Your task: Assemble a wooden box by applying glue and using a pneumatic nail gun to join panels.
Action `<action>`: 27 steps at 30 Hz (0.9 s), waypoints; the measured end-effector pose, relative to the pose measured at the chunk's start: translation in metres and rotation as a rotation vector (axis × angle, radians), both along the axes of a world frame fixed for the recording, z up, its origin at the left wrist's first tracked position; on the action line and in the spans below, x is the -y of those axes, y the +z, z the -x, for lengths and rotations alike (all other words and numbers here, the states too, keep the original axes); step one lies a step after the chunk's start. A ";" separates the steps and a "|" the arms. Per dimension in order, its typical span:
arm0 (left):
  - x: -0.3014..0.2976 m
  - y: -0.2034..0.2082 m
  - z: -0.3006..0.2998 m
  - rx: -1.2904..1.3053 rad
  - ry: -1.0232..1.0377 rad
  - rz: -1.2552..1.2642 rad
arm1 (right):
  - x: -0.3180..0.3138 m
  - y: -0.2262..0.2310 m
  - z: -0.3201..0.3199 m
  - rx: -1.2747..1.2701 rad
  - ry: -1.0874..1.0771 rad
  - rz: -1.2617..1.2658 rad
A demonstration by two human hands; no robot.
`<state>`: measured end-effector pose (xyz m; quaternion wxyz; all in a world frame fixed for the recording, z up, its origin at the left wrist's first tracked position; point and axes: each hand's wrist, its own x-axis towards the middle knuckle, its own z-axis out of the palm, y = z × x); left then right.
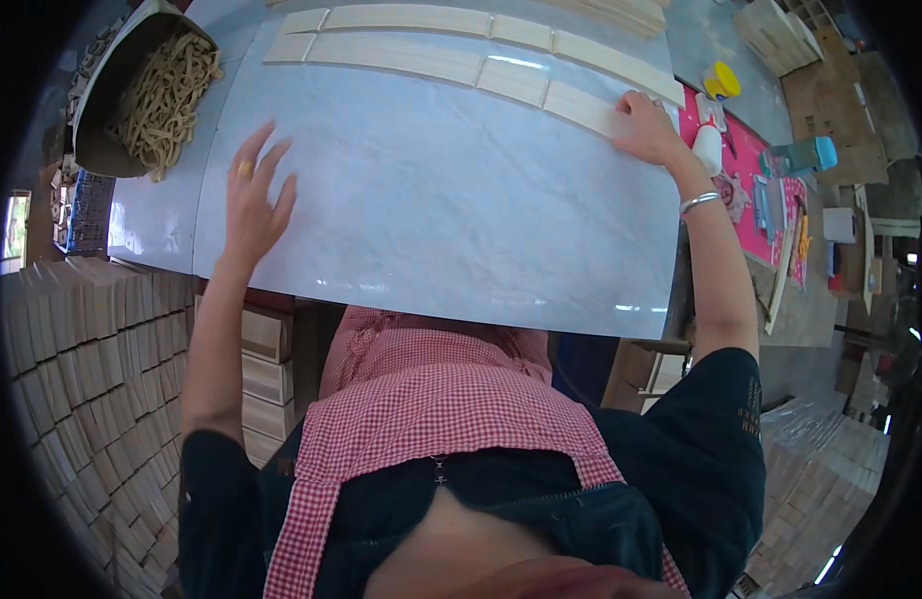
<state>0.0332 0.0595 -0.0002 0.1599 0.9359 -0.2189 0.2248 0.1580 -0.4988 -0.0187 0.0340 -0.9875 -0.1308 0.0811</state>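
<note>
Two rows of thin, pale wooden strips lie end to end along the far side of the table (431,220). My right hand (649,130) is at the right end of the nearer row, its bent fingers and thumb closed around the end of a wooden strip (578,107). Part of that end is hidden by the hand. To the left of it in the same row are a short piece (513,80) and a long strip (396,55). My left hand (256,205) hovers over the table's left part, fingers spread, holding nothing.
A tilted bin (92,125) of beige rubber bands (167,105) stands at the left. On a pink sheet (750,235) at the right are a white squeeze bottle (708,150) and tools. A yellow tub (720,80) sits beyond. Stacked wood pieces (92,369) fill the lower left.
</note>
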 end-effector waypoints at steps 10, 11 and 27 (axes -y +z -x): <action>-0.043 -0.031 -0.201 0.212 0.157 -0.479 | -0.019 0.036 0.087 0.046 0.110 -0.175; -0.048 -0.024 -0.202 0.134 0.166 -0.507 | -0.020 0.040 0.096 0.072 0.075 -0.162; 0.006 0.028 -0.032 -0.540 -0.045 -0.363 | -0.068 0.025 0.169 0.221 -0.301 -0.128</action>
